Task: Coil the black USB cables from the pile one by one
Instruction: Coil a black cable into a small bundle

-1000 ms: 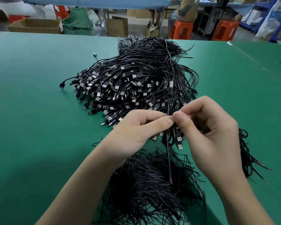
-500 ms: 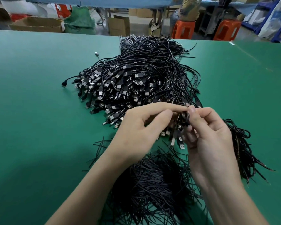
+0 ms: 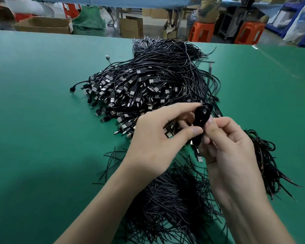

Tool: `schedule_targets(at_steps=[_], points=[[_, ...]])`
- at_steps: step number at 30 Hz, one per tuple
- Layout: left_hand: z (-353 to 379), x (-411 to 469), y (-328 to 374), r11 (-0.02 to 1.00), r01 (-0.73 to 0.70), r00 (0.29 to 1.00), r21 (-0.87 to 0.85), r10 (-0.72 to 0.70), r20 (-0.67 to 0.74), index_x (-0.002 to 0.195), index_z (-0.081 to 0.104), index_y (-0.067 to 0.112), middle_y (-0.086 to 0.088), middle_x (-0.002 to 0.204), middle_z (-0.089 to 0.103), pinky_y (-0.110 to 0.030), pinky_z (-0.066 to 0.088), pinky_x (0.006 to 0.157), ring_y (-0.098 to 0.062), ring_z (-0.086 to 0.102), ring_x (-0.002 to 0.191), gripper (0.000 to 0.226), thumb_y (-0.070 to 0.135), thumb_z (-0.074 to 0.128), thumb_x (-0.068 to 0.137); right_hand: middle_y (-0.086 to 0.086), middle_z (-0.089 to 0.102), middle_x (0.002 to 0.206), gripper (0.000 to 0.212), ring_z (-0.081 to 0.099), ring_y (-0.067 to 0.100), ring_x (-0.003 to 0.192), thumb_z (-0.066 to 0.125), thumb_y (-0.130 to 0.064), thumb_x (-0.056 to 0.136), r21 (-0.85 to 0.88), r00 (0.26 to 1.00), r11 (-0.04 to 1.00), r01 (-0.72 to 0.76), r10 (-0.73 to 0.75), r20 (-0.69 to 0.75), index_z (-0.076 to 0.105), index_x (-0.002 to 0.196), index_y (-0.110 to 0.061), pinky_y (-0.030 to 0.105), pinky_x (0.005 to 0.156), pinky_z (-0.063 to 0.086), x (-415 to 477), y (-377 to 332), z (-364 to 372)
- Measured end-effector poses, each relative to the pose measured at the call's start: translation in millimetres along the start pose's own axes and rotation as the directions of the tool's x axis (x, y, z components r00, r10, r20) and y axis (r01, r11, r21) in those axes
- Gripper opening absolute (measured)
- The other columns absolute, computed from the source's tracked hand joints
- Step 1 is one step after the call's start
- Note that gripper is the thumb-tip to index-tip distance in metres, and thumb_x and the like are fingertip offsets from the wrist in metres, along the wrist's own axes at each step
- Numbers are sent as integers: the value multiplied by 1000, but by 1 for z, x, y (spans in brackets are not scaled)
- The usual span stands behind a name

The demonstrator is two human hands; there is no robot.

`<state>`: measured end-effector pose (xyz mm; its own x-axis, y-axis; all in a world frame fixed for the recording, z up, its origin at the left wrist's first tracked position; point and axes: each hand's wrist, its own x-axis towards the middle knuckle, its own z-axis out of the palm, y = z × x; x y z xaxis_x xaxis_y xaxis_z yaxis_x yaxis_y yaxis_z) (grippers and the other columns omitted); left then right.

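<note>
Fingers (image 3: 188, 132) of left hand (image 3: 153, 148) and right hand (image 3: 231, 150) pinch one coiled cable (image 3: 200, 120) (blurred) above the pile (image 3: 148, 85).

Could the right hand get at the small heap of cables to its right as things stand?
Probably yes: the small heap lies close beside the right hand with nothing between. But it and the left hand both grip the coiled cable, so its fingers are busy.
</note>
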<state>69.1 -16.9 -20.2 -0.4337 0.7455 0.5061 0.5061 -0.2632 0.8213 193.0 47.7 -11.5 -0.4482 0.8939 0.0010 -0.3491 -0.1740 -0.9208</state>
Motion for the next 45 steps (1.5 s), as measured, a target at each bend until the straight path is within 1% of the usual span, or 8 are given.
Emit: schedule_targets(at_steps=[5, 11, 15, 22, 33, 35, 40, 45], points=[[5, -2, -5, 929, -239, 968, 283, 252, -9, 124, 75, 24, 8, 95, 68, -37, 50, 80, -15, 64, 88, 25, 22, 68, 100, -5, 50, 57, 32, 41, 3, 48, 60, -6, 96, 84, 995, 992, -90, 93, -27, 65, 69, -23, 14, 48, 38, 4, 2, -3], [-4, 2, 4, 908, 237, 968, -346, -192, 159, 99, 80, 10, -1, 76, 77, -15, 53, 62, -12, 73, 66, 40, 38, 53, 102, -7, 58, 57, 29, 50, 2, 50, 66, -16, 94, -72, 996, 994, 86, -84, 29, 69, 67, -26, 14, 48, 41, -2, 2, 3], [-9, 5, -5, 872, 304, 944, -384, -223, 242, 103, 79, 13, -5, 86, 79, -22, 59, 76, -13, 74, 78, 11, 19, 74, 94, 1, 52, 61, 20, 44, 10, 55, 69, -22, 93, -207, 985, 963, 171, -173, 10, 66, 73, -22, 22, 51, 37, -2, 0, 2], [7, -1, -13, 679, 478, 874, -557, -309, 374, 132, 58, 25, 13, 82, 69, -9, 49, 71, 3, 64, 75, 47, 11, 71, 89, -3, 45, 58, 22, 39, 13, 56, 71, -21, 95, -295, 965, 925, 239, -259, -30, 62, 74, -21, 27, 53, 37, -2, 1, -1], [0, 1, -15, 794, 312, 944, -522, -194, 268, 114, 77, 35, 15, 84, 67, -20, 54, 85, -3, 66, 87, 43, 4, 77, 84, -1, 44, 61, 8, 38, 3, 46, 66, -17, 90, 84, 999, 996, -43, 40, 34, 62, 83, -15, 15, 46, 36, 0, 3, 3], [-6, 2, -14, 865, 261, 956, -429, -169, 241, 109, 77, 42, 16, 89, 70, -24, 55, 84, 0, 65, 88, 43, 7, 77, 84, 0, 40, 60, 4, 34, 4, 45, 58, -4, 95, 136, 995, 986, -99, 94, 46, 60, 95, -8, 15, 45, 33, 2, 6, 3], [-16, 5, -18, 991, 68, 984, -112, -48, 171, 106, 77, 44, 13, 95, 59, -19, 40, 77, -1, 54, 84, 38, 11, 77, 87, -4, 46, 58, 26, 35, 4, 50, 60, -7, 92, 192, 977, 959, -211, 201, 66, 67, 69, -19, 16, 45, 31, 3, 6, 6], [-27, 5, -12, 931, 266, 907, -251, -153, 392, 116, 76, 38, 7, 88, 69, -18, 46, 62, -9, 58, 66, 24, 28, 67, 97, -4, 53, 59, 19, 42, 4, 50, 59, -6, 94, 101, 987, 982, -159, 156, 41, 65, 79, -16, 15, 45, 35, 2, 6, 3]])
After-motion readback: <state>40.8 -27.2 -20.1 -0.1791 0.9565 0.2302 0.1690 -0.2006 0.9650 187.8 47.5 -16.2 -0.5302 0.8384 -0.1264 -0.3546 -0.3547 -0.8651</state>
